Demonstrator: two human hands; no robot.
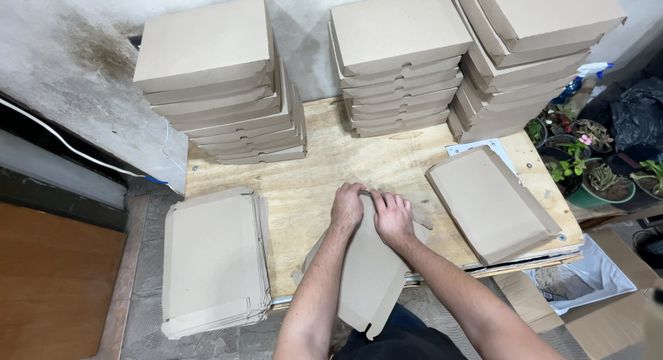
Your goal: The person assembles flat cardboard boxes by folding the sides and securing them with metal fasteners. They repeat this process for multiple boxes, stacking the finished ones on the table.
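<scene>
Folding is being carried out on a flat die-cut cardboard box blank, which is lying on the near edge of the plywood table and is hanging partly over that edge toward the person. The far flap of the blank is being pressed and bent by both hands, which are set side by side at its upper end. The left hand is being curled over the flap edge, fingers bent down and gripping the cardboard; the right hand is being laid just beside it, fingers closed loosely on the same fold, thumb tucked under as far as can be judged. The step is judged to be an early one, since the blank is lying mostly flat. A firm crease along the scored line, then the raising of the side walls, is judged to be called for next.

A finished shallow box is resting at the right of the table, near the right hand. A pile of unfolded blanks is lying to the left, apart from the hands. Stacks of folded boxes are standing at the back against the wall.
</scene>
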